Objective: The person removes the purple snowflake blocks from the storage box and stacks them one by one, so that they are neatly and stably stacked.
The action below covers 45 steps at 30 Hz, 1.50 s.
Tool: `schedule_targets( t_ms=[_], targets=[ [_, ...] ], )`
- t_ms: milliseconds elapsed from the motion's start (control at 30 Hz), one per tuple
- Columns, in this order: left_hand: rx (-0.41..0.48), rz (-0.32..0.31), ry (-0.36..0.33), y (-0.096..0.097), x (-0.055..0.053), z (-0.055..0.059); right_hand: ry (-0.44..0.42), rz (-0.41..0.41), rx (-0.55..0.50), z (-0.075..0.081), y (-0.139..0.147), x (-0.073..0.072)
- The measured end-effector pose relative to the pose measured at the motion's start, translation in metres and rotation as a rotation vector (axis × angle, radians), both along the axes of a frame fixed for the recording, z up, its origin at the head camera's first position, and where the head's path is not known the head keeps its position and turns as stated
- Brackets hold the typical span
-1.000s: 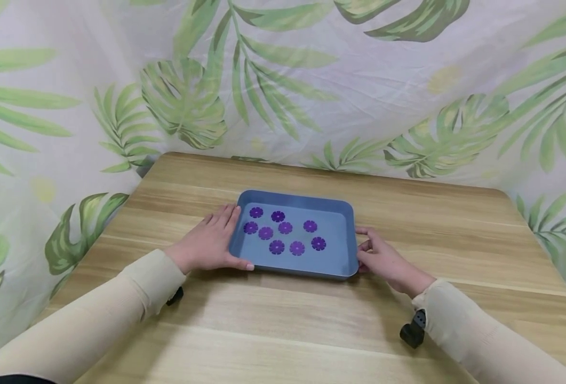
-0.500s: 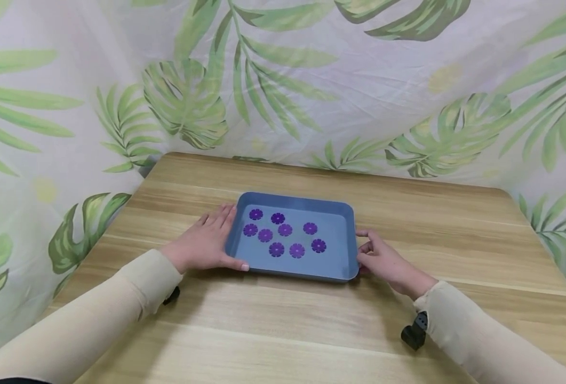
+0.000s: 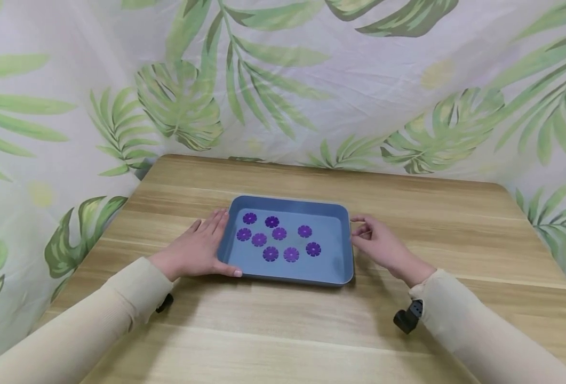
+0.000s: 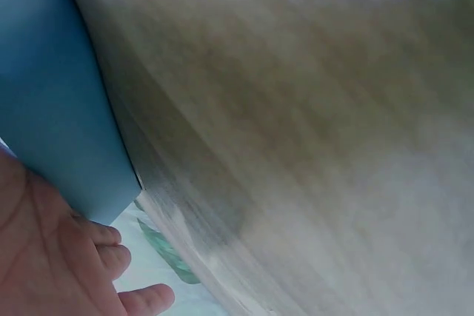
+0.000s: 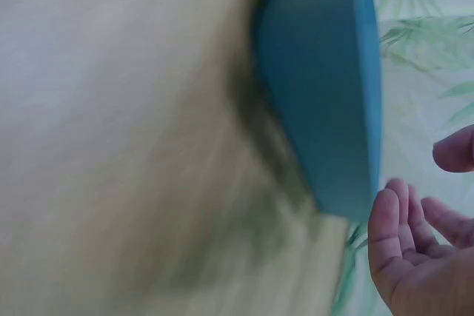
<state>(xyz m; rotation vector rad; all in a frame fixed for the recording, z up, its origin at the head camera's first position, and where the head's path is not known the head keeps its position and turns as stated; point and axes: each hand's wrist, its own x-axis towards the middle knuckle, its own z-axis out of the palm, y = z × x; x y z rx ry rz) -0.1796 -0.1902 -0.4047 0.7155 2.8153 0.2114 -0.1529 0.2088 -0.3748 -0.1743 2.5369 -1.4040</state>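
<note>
A shallow blue rectangular tray (image 3: 331, 266) sits on the wooden table, with several purple flower-shaped pieces (image 3: 279, 233) scattered over its floor, mostly toward the left. Against the tray's left wall lies my left hand (image 3: 193, 248), fingers extended along the side and thumb stretched to the front corner. My right hand (image 3: 383, 245) is at the opposite wall, its fingers loosely bent and fingertips right at the rim. In the right wrist view, the right thumb (image 5: 455, 152) stands apart from the other fingers, with nothing between them. The left wrist view shows the tray's outer wall (image 4: 63, 101) beside the left palm.
Wood-grain table (image 3: 283, 330) surrounds the tray on all sides. Behind it hangs a pale cloth (image 3: 369, 85) printed with green leaves. A small black device (image 3: 407, 317) is strapped at the right wrist, and another (image 3: 165, 303) at the left.
The tray has slid slightly left and toward me, the pieces staying in place inside it. My left hand has moved along with it. My right hand has shifted farther back along the right wall.
</note>
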Motion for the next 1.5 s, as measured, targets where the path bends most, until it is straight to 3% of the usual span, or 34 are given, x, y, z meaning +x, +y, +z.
schedule_targets(
  t_ms=[133,367,633,767,1067,1367,1500],
  targets=[
    [0.017,0.012,-0.025,0.001,0.0,-0.001,-0.008,0.069,0.035,0.002,-0.014,-0.013],
    [0.05,0.014,-0.061,0.002,-0.001,0.0,-0.164,0.173,0.054,-0.003,-0.03,-0.03],
    [0.042,0.021,-0.06,-0.001,0.0,0.001,-0.084,0.325,0.372,-0.002,-0.047,-0.043],
    [0.045,0.02,-0.07,0.0,0.0,0.002,-0.087,0.338,0.452,-0.004,-0.054,-0.045],
    [0.033,0.019,-0.082,-0.001,-0.001,0.002,-0.102,0.305,0.492,-0.009,-0.062,-0.044],
    [0.034,0.032,-0.104,0.0,-0.001,0.006,0.071,0.326,0.59,-0.009,-0.064,-0.04],
    [0.042,0.035,-0.107,0.001,0.0,0.006,0.081,0.342,0.593,-0.01,-0.065,-0.04]
  ],
)
